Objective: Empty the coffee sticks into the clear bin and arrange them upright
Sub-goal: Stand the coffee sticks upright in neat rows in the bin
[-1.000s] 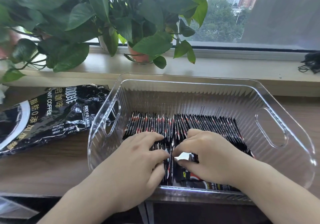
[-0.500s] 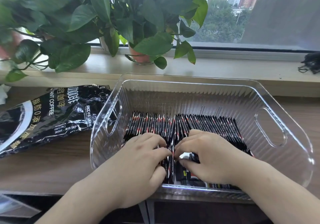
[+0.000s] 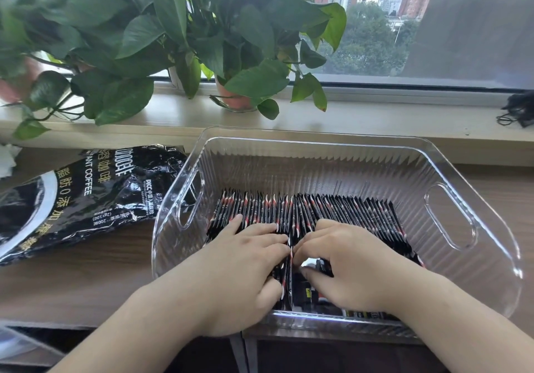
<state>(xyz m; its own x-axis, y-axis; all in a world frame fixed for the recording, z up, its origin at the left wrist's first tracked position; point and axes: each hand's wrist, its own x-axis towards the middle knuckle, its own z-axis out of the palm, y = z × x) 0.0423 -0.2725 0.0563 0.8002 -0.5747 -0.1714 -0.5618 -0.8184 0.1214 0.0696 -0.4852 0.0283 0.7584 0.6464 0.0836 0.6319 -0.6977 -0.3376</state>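
Clear bin sits at the front edge of the tabletop, right of centre. Coffee sticks are inside it, packed on edge in a row running from left wall to right wall, some leaning; a few lie flat at the front wall under the hands. Left hand is over the left half of the row, fingers laid across the tops, thumb below, pinching a bunch of sticks. Right hand is curled, fingers and thumb gripping sticks right beside the left one; fingertips nearly meet mid-row. Black coffee bag lies flat on the tabletop, against the bin's left wall. Potted plants stand on the window sill behind.
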